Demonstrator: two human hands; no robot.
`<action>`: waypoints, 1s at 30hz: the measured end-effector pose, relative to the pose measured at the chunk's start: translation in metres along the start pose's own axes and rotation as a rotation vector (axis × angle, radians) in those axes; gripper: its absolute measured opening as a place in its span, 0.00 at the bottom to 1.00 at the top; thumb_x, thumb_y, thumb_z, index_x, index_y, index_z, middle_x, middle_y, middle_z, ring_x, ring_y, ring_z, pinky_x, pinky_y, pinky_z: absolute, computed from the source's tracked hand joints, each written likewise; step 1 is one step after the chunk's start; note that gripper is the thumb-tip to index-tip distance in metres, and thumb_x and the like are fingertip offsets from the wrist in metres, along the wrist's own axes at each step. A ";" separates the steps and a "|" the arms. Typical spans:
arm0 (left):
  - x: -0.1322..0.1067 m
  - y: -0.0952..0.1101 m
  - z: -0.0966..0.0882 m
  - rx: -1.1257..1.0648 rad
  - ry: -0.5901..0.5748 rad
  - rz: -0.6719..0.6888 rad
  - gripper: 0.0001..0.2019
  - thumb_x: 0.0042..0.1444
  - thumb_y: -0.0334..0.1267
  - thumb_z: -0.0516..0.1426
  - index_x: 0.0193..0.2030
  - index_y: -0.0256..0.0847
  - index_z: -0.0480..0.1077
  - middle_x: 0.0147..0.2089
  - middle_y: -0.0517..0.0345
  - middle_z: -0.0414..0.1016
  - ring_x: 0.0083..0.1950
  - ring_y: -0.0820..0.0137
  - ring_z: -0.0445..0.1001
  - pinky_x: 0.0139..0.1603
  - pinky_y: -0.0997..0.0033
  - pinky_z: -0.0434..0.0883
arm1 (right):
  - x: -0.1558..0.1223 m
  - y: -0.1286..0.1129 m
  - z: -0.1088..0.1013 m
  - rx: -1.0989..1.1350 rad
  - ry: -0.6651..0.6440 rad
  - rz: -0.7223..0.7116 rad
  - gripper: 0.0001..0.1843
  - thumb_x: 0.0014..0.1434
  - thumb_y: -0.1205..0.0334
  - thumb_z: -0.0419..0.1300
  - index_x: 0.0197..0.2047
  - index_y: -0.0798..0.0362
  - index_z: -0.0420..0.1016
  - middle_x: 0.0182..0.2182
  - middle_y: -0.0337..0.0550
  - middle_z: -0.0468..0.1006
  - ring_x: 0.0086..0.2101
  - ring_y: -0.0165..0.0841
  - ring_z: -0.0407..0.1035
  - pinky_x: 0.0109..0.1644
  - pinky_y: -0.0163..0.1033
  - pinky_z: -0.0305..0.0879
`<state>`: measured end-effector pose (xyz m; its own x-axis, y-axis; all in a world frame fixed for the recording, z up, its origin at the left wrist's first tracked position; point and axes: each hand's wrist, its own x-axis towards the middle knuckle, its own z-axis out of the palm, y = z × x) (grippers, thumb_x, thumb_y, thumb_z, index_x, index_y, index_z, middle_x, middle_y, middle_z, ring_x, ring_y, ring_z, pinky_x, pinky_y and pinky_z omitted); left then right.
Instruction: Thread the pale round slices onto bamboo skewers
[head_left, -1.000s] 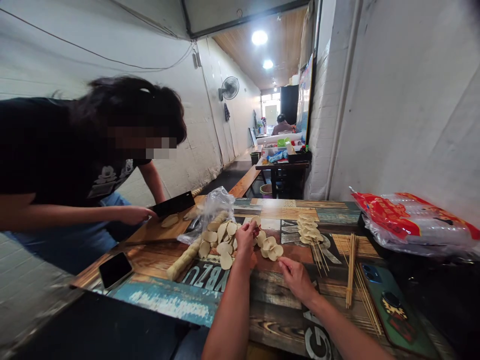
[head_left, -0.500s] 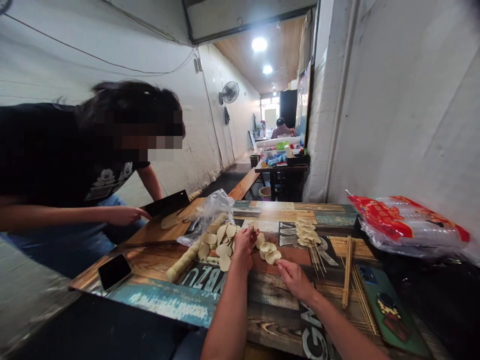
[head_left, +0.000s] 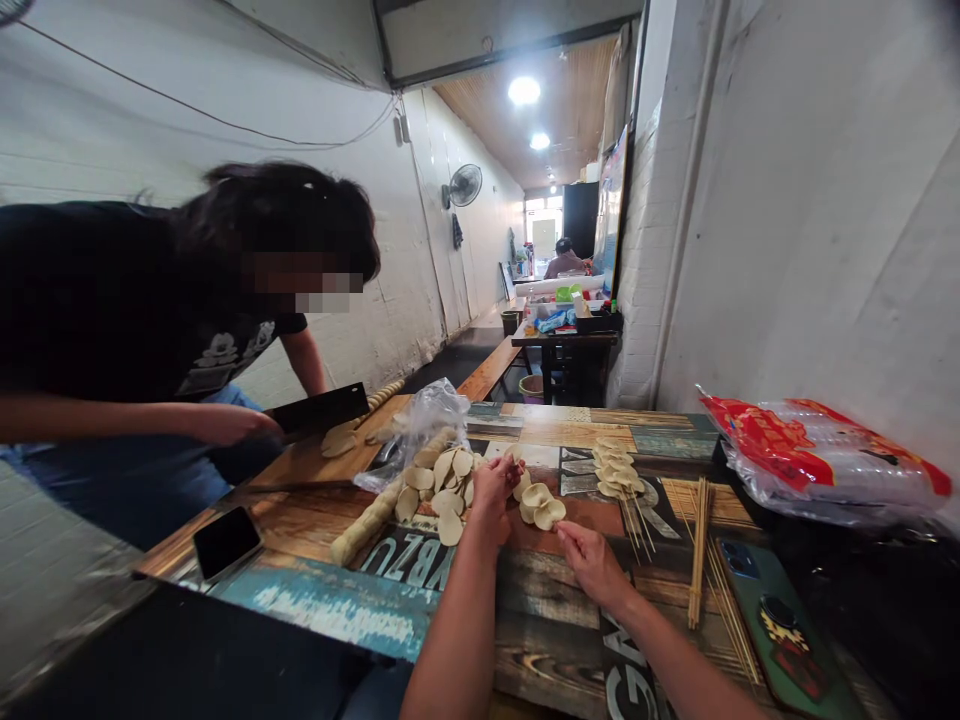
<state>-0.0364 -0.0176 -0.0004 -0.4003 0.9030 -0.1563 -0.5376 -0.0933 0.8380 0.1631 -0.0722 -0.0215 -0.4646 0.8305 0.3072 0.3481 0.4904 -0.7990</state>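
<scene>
My right hand (head_left: 592, 565) is closed, thumb and finger pinching the near edge of a few thin pale slices (head_left: 541, 507) that overlap like petals. Any stick inside those slices is hidden. My left hand (head_left: 499, 485) is closed too, fingertips pressed together just beyond the slices; what it grips is too small to make out. Left of it lies a heap of loose pale slices (head_left: 448, 497), partly behind my wrist. A thick pale roll (head_left: 367, 522) rests beside the heap. Skewered slices (head_left: 616, 467) lie to the right, their thin sticks pointing toward me.
A co-worker at left holds a black cleaver (head_left: 319, 408) over a wooden board (head_left: 292, 462). A phone (head_left: 226, 545) lies at the table's left edge. Bamboo skewers (head_left: 700, 550), a green phone (head_left: 772, 625) and a red plastic package (head_left: 825, 440) are at right. A plastic bag (head_left: 431, 410) lies behind the roll.
The co-worker's hand and cleaver have shifted slightly left, away from the slices on the board. My left fingertips have shifted a little; my right hand keeps its pinch.
</scene>
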 end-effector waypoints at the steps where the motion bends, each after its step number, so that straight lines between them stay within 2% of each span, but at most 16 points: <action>1: 0.000 0.000 0.001 0.001 -0.002 0.001 0.13 0.43 0.40 0.67 0.26 0.34 0.70 0.25 0.54 0.75 0.23 0.77 0.71 0.27 0.78 0.67 | 0.000 0.000 0.000 0.006 0.006 0.003 0.22 0.64 0.53 0.45 0.29 0.54 0.75 0.22 0.40 0.72 0.25 0.32 0.64 0.31 0.34 0.59; 8: -0.001 0.001 0.005 -0.058 -0.038 0.051 0.15 0.41 0.43 0.68 0.28 0.35 0.70 0.29 0.51 0.78 0.26 0.75 0.73 0.30 0.75 0.69 | 0.003 -0.004 -0.002 0.051 -0.009 0.006 0.22 0.64 0.51 0.46 0.31 0.55 0.74 0.25 0.41 0.74 0.27 0.32 0.66 0.33 0.34 0.60; 16: 0.002 -0.001 0.003 0.066 -0.033 0.136 0.19 0.38 0.48 0.69 0.28 0.34 0.73 0.28 0.50 0.78 0.25 0.74 0.72 0.29 0.74 0.69 | 0.004 0.002 -0.001 0.084 -0.041 0.062 0.24 0.64 0.48 0.46 0.35 0.56 0.77 0.20 0.36 0.66 0.22 0.29 0.58 0.25 0.32 0.53; 22: 0.002 0.000 0.003 0.145 -0.014 0.189 0.21 0.37 0.52 0.68 0.26 0.35 0.74 0.26 0.52 0.77 0.24 0.74 0.72 0.28 0.74 0.69 | 0.007 0.003 -0.001 0.089 -0.023 0.079 0.25 0.63 0.47 0.47 0.35 0.55 0.79 0.21 0.37 0.68 0.22 0.29 0.59 0.26 0.32 0.54; 30: 0.000 -0.003 0.010 0.192 -0.038 0.204 0.17 0.41 0.49 0.67 0.28 0.35 0.75 0.26 0.53 0.77 0.24 0.73 0.72 0.29 0.74 0.69 | 0.009 0.004 -0.001 0.069 -0.004 0.103 0.25 0.62 0.47 0.47 0.35 0.56 0.79 0.16 0.35 0.64 0.20 0.29 0.57 0.24 0.32 0.53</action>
<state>-0.0272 -0.0136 0.0020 -0.4554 0.8893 0.0427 -0.2967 -0.1967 0.9345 0.1608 -0.0628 -0.0214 -0.4325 0.8745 0.2194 0.3380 0.3829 -0.8598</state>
